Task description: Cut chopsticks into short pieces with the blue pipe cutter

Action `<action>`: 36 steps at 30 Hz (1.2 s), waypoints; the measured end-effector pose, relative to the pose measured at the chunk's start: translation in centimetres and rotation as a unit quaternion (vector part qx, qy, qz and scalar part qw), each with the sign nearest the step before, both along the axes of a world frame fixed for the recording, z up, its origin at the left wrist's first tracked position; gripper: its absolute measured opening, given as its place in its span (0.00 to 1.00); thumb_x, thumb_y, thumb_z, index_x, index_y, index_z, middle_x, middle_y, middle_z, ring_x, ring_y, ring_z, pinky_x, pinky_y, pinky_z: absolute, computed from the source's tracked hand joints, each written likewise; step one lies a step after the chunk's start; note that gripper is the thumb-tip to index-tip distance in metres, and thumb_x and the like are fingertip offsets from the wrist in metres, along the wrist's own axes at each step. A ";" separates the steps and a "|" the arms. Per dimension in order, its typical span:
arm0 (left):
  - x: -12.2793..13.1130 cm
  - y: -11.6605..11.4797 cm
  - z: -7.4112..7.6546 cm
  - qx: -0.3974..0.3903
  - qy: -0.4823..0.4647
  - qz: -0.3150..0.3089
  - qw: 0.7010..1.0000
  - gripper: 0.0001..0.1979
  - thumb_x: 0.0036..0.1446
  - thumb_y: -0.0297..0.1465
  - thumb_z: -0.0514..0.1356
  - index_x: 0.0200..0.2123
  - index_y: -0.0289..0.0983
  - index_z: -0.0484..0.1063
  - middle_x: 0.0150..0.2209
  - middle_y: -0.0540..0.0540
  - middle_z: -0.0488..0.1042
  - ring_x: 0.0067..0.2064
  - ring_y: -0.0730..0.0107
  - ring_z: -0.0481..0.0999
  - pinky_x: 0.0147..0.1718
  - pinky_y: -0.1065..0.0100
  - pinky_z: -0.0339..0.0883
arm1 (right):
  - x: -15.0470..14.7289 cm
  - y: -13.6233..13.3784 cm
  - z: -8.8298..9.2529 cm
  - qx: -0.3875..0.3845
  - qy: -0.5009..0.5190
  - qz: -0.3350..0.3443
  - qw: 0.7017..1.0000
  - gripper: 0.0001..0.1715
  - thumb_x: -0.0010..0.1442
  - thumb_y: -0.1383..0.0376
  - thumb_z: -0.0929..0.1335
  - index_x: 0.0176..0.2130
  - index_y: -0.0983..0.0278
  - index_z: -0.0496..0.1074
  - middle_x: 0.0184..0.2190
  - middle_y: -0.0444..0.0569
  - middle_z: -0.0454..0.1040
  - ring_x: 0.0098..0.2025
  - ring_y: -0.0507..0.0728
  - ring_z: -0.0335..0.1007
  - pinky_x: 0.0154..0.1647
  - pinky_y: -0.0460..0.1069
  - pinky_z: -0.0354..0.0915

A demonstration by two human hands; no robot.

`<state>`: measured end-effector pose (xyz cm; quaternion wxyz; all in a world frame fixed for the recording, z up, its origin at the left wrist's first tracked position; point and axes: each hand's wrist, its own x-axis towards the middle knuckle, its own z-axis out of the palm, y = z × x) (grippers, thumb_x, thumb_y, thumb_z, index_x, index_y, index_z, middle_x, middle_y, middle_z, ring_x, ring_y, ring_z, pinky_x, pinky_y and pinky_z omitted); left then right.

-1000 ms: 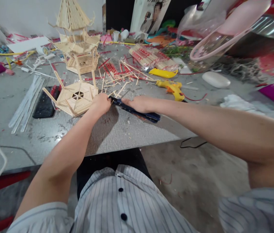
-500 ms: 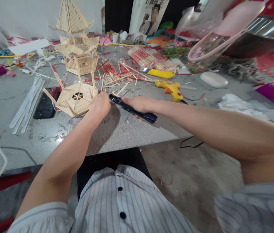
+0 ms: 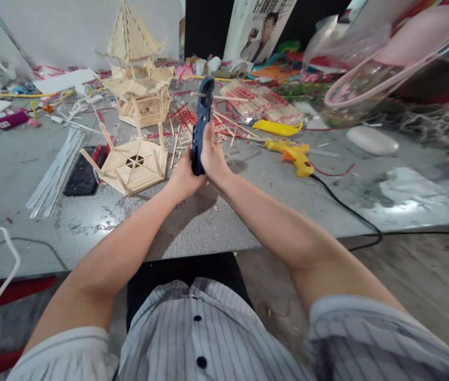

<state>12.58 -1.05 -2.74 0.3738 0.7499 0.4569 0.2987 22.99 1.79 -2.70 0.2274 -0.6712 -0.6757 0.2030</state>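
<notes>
My right hand point(image 3: 212, 159) grips the dark blue cutter tool point(image 3: 203, 119) and holds it upright above the grey table point(image 3: 208, 222). A thin wooden stick point(image 3: 228, 98) sits crosswise in the tool's jaws at the top. My left hand point(image 3: 185, 180) presses against the tool's lower end beside the right hand; its fingers are hidden. Just left of the hands lies a flat hexagonal stick roof piece point(image 3: 131, 164). Behind it stands a tiered stick pagoda model point(image 3: 137, 79).
A black phone point(image 3: 83, 177) and white strips point(image 3: 55, 169) lie at left. Loose sticks and red scraps point(image 3: 185, 119) cover the middle. A yellow glue gun point(image 3: 292, 153) with a black cord lies at right, near a white oval object point(image 3: 371, 140) and a pink-rimmed plastic container point(image 3: 367, 74).
The blue cutter lay flat on the table under both hands; now my right hand has raised it upright with a stick across its jaws. The view has shifted right.
</notes>
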 end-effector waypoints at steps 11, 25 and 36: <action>-0.8 0.0 1.8 0.004 0.184 0.124 0.975 0.14 0.51 0.31 0.54 0.41 0.32 0.70 0.37 0.36 0.75 0.44 0.54 0.75 0.42 0.60 0.67 | 1.2 -2.4 2.7 -0.008 0.040 -0.064 0.997 0.37 0.65 0.49 0.45 0.35 0.64 0.72 0.30 0.53 0.70 0.41 0.58 0.69 0.41 0.48 0.62; -0.9 0.3 2.4 0.005 0.273 0.112 0.956 0.19 0.51 0.37 0.52 0.39 0.29 0.73 0.35 0.33 0.76 0.41 0.54 0.76 0.39 0.61 0.69 | 6.4 -0.9 0.8 0.143 -0.139 -0.158 0.967 0.31 0.65 0.50 0.50 0.44 0.63 0.71 0.40 0.58 0.74 0.43 0.63 0.69 0.38 0.54 0.60; -1.2 1.1 2.1 0.015 0.306 0.120 0.944 0.19 0.49 0.34 0.53 0.41 0.30 0.73 0.41 0.32 0.76 0.43 0.53 0.76 0.39 0.62 0.69 | 6.5 -0.3 0.2 0.161 -0.155 -0.133 0.966 0.37 0.64 0.46 0.48 0.38 0.64 0.73 0.32 0.56 0.74 0.37 0.62 0.70 0.34 0.53 0.59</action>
